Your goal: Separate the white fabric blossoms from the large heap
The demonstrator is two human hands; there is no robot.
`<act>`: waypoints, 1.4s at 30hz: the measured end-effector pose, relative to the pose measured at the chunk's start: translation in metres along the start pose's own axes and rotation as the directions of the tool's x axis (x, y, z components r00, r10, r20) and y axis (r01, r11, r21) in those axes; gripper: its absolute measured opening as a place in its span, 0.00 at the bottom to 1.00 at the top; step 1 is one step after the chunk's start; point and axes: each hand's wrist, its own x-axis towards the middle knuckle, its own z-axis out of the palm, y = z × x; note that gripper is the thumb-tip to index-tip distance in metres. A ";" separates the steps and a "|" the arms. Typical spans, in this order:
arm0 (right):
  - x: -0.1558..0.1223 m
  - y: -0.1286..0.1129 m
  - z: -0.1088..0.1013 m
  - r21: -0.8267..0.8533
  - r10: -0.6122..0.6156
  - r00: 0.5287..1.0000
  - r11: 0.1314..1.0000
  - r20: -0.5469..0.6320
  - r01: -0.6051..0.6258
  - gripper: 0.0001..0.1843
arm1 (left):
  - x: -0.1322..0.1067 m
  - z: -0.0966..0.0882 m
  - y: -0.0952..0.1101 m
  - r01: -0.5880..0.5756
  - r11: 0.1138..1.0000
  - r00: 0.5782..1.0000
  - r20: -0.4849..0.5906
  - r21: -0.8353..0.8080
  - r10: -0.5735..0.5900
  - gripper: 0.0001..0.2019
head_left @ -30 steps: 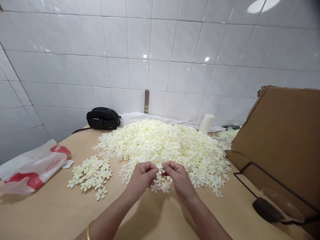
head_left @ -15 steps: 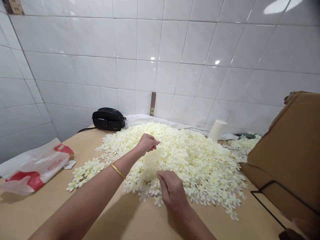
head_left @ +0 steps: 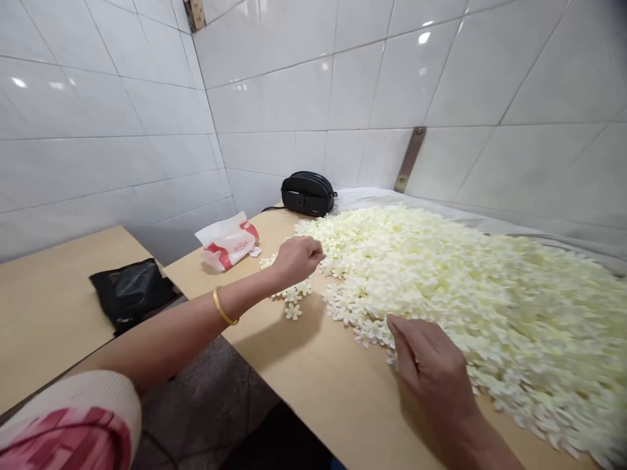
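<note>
A wide heap of pale yellow-white artificial flowers (head_left: 441, 261) covers much of the table. Above its left edge is my left hand (head_left: 298, 261), closed with thumb and fingers pinched together; a gold bangle circles that wrist. Below this hand lies a small separate group of loose flowers (head_left: 292, 305). My right hand (head_left: 434, 365) is closed in a pinch at the heap's front edge, thumb and forefinger meeting near the blossoms. Whatever either pinch holds is too small or hidden to make out.
A black bag (head_left: 308, 194) stands by the tiled wall. A white and red plastic bag (head_left: 228, 243) lies at the table's left end. Beyond a gap, another table (head_left: 53, 294) carries a black plastic package (head_left: 132, 290). A metal bracket (head_left: 410, 160) is fixed to the wall.
My view has swung left, bringing the second table into sight and taking the cardboard box out. The pale blur between my hands is gone. Both hands stay pinched, with the left over the heap's left edge.
</note>
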 end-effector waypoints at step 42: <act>0.004 -0.013 -0.001 0.016 0.020 1.000 1.000 0.011 -0.020 0.07 | -0.117 0.067 0.040 -0.367 0.930 0.895 0.264 -0.027 0.361 0.05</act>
